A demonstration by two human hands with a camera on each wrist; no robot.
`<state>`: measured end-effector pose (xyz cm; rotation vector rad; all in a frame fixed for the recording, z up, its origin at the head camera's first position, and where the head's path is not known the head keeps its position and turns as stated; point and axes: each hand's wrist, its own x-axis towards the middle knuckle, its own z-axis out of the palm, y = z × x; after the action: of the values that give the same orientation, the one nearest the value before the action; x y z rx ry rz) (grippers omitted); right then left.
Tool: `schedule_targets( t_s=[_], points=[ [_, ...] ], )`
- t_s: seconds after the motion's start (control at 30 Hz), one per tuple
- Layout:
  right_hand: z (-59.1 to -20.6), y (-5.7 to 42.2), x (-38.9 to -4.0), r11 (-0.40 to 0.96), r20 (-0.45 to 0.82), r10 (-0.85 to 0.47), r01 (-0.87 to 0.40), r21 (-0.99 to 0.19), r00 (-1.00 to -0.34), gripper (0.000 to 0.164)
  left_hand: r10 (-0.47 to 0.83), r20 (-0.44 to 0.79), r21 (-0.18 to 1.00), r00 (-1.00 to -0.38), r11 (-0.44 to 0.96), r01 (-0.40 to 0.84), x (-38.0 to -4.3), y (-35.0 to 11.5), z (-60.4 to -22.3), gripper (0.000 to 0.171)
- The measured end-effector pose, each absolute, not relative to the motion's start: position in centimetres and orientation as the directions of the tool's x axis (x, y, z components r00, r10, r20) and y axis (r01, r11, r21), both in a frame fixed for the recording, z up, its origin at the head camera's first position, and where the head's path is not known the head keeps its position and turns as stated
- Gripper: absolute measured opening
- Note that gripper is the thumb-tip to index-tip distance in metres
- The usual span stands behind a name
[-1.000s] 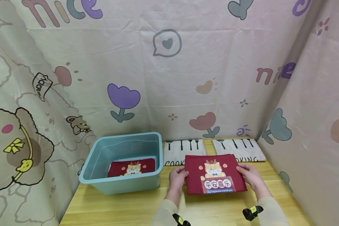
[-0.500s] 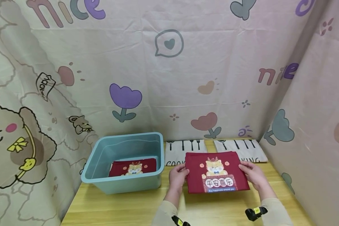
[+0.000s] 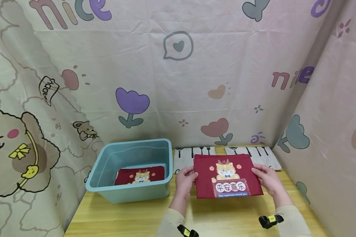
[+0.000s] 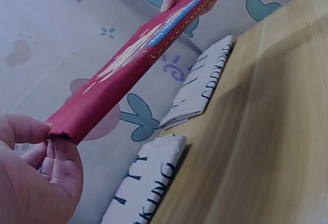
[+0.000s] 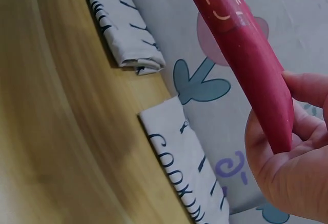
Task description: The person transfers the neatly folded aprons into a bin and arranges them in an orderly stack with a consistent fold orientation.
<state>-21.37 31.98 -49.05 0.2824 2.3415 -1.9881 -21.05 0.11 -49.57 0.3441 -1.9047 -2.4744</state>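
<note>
Held red cloth (image 3: 229, 177) has risen, reading "May happiness around you".

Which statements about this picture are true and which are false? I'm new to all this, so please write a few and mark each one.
1. The left hand and right hand both hold a folded red cloth. True.
2. A blue-green bin contains another red cloth. True.
3. The folded red cloth rests inside the bin. False: it is held above the wooden table.
4. All the folded cloths are red. False: a white cloth and a second white cloth lie on the table.
5. The folded red cloth shows the words "May happiness around you". True.
6. The bin stands to the person's right. False: it stands to the left.
</note>
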Motion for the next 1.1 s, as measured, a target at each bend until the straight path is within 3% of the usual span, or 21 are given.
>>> schedule_targets(
  t_s=[0.23, 0.53, 0.8, 1.1],
  points=[
    [-47.8, 31.6, -21.5, 0.103, -0.123, 0.076, 0.130, -0.986, -0.990, 0.049, -0.136, -0.156, 0.956, -0.978, -0.271, -0.115, -21.1, -0.5, -48.3, 0.032],
    [-46.3, 30.7, -21.5, 0.075, -0.071, 0.053, 0.075, -0.994, -0.996, 0.053, -0.137, -0.102, 0.945, -0.985, -0.322, -0.053, -20.7, -1.8, -46.0, 0.038],
    [-45.2, 29.1, -21.4, -0.037, -0.016, 0.055, 0.014, -0.999, -0.998, 0.012, -0.168, -0.097, 0.943, -0.981, -0.330, -0.037, -20.6, -3.5, -44.9, 0.038],
    [-44.1, 27.4, -21.1, -0.049, -0.005, 0.073, 0.001, -0.999, -0.997, 0.020, -0.171, -0.073, 0.945, -0.983, -0.326, -0.014, -20.4, -5.3, -44.4, 0.036]
  ],
)
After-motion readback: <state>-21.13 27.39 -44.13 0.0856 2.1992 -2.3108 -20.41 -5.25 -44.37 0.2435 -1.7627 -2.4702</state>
